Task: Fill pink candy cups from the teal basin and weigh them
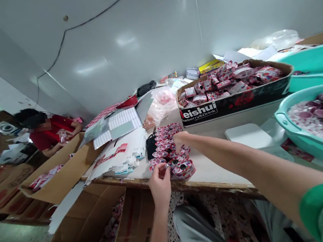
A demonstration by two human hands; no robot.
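Rows of small round containers point(183, 169) with a pink, red and white print stand packed together at the table's front edge. The nearest ones have open tops with a dark round hole. My left hand point(160, 184) is beside the front row, thumb and finger pinched on a small shiny round piece point(166, 166). Over the middle of the rows, my right hand point(180, 140) reaches down with its fingers bunched together. What those fingertips grip, if anything, is hidden.
A black-sided carton point(200, 115) full of printed pieces stands behind. At right, a turquoise basin point(282, 117) holds white bits and pink-rimmed cups. Flattened white boxes point(129, 146) lie left. Below the edge is an open cardboard box point(74, 231). A person in red point(56, 130) works at far left.
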